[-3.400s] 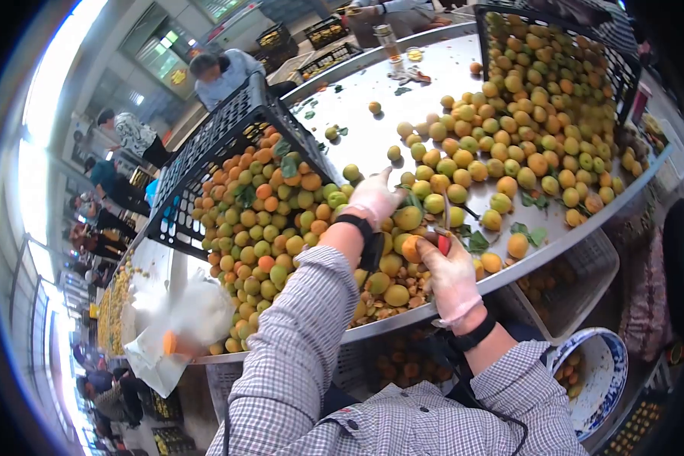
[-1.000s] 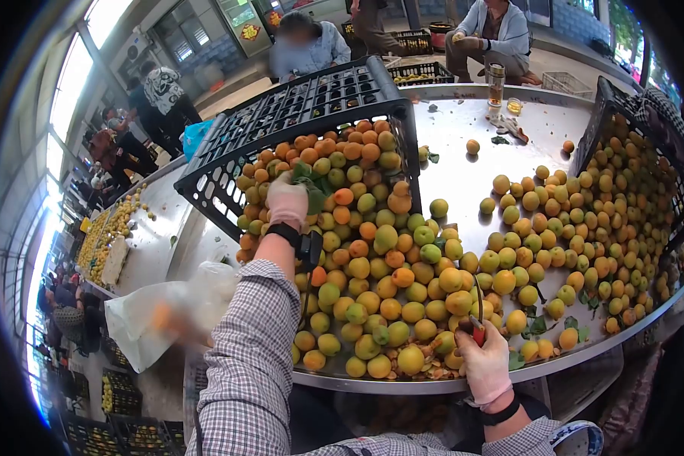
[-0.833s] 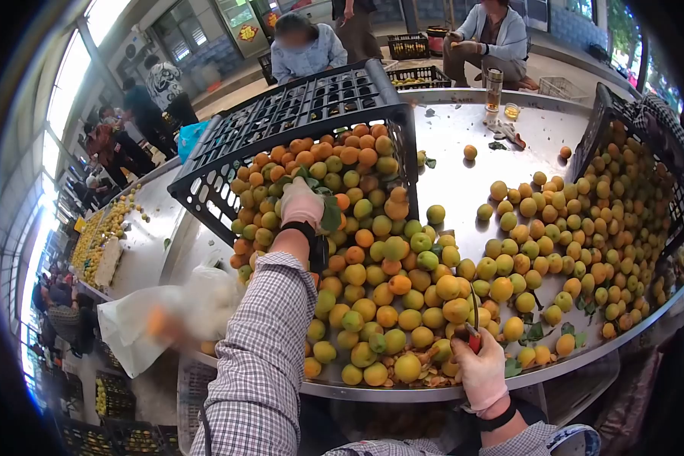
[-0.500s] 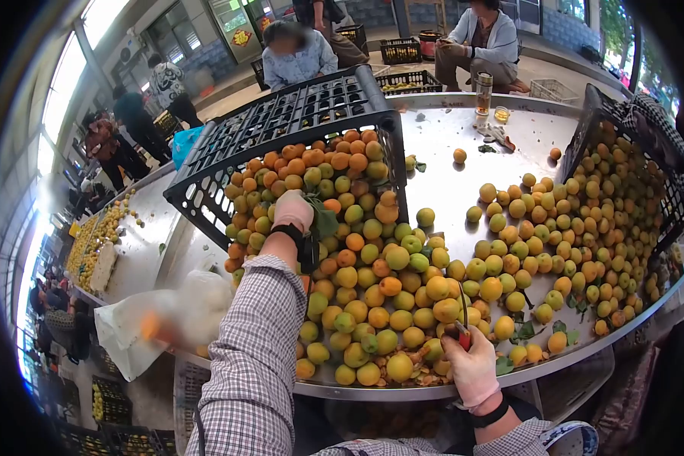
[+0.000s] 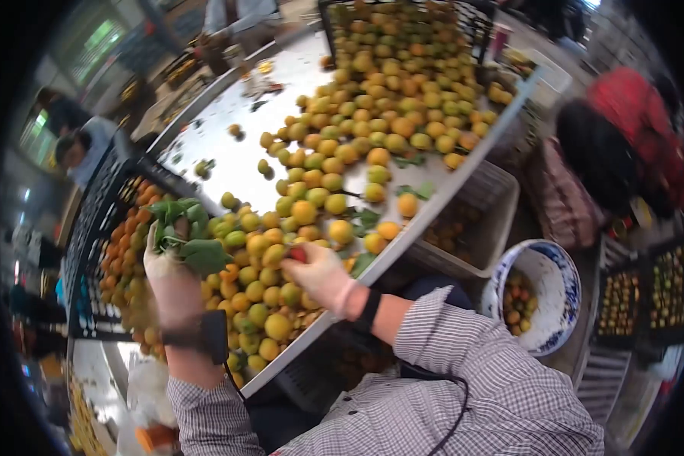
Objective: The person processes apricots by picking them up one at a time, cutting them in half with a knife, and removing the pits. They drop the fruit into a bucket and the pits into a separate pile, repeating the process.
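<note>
My left hand (image 5: 173, 283), in a pale glove, is closed around a sprig of broad green leaves (image 5: 204, 255) above the left of the fruit pile. Yellow-orange and green apricots (image 5: 277, 327) lie heaped below and between my hands. My right hand (image 5: 325, 280), also gloved, is closed on a knife by its red handle (image 5: 297, 254), just over the near edge of the heap. The knife's blade cannot be made out now. A black crate (image 5: 121, 176) lies tipped at the left, with apricots spilling from its mouth.
The metal table (image 5: 220, 114) carries another spread of apricots (image 5: 391, 114) below a second tipped crate. Beyond its near edge stand a grey plastic bin (image 5: 501, 235) and a blue-and-white bowl (image 5: 561, 323) holding fruit. A person in red (image 5: 634, 114) is at the right.
My view has swung right and tilted, bringing the bowl and bin into sight. My left hand has come away from the crate's mouth with the leaves. The right hand still grips the knife.
</note>
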### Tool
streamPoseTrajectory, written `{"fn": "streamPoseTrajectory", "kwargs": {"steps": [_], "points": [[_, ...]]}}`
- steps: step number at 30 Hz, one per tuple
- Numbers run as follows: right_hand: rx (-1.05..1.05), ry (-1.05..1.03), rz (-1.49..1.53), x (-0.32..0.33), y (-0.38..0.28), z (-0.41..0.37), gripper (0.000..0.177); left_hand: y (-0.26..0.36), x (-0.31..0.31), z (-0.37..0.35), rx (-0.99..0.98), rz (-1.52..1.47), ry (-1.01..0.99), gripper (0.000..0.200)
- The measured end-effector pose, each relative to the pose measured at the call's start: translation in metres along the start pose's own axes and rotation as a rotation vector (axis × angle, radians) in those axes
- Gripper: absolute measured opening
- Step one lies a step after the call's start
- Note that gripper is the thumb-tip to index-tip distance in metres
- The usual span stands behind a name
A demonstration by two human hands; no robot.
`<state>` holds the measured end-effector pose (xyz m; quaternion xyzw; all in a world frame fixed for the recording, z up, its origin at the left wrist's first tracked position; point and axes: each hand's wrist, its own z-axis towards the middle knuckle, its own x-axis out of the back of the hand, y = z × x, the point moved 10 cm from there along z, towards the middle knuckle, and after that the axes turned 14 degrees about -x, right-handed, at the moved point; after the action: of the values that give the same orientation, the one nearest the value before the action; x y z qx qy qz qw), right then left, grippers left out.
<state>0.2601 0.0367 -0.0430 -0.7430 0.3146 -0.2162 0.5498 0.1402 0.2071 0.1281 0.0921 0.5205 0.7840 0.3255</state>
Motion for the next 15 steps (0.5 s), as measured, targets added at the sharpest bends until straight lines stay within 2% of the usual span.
{"fn": "streamPoseTrajectory", "kwargs": {"steps": [2,4,5,6,7,8,9,10,12,14,15], "points": [[0.016,0.011,-0.032,0.009,-0.017,-0.012,0.036,0.006,-0.074,-0.017,-0.030,0.018,-0.106,0.026],[0.212,-0.006,0.130,0.010,-0.035,-0.021,0.024,0.029,-0.167,-0.052,-0.016,0.015,-0.228,0.029],[0.532,0.215,-0.121,0.000,-0.016,-0.006,0.025,0.027,-0.202,-0.072,-0.013,-0.009,-0.278,0.027],[0.552,0.195,-0.121,0.001,-0.020,-0.021,0.025,-0.021,-0.226,-0.103,-0.029,-0.307,-0.211,0.025],[0.301,0.133,-0.015,0.013,-0.012,-0.022,0.026,-0.031,-0.274,-0.119,-0.086,-0.292,-0.172,0.025],[0.095,0.026,0.052,0.013,-0.014,-0.013,0.028,-0.063,-0.382,-0.146,-0.306,-0.175,-0.578,0.034],[0.134,0.043,0.111,0.016,-0.016,-0.012,0.026,0.021,-0.381,-0.198,-0.501,0.017,-0.975,0.044],[0.006,0.019,0.083,0.018,-0.008,-0.011,0.026,0.041,-0.387,-0.252,-0.621,0.263,-1.372,0.056],[-0.068,0.015,0.153,0.032,-0.010,-0.021,0.026,0.019,-0.389,-0.271,-0.784,0.445,-1.267,0.065],[-0.104,0.004,0.231,0.044,-0.020,-0.029,0.021,0.011,-0.376,-0.242,-0.415,0.374,-1.361,0.037],[-0.051,0.011,0.223,0.046,-0.025,-0.027,0.021,0.009,-0.369,-0.228,-0.406,0.409,-1.322,0.024]]}}
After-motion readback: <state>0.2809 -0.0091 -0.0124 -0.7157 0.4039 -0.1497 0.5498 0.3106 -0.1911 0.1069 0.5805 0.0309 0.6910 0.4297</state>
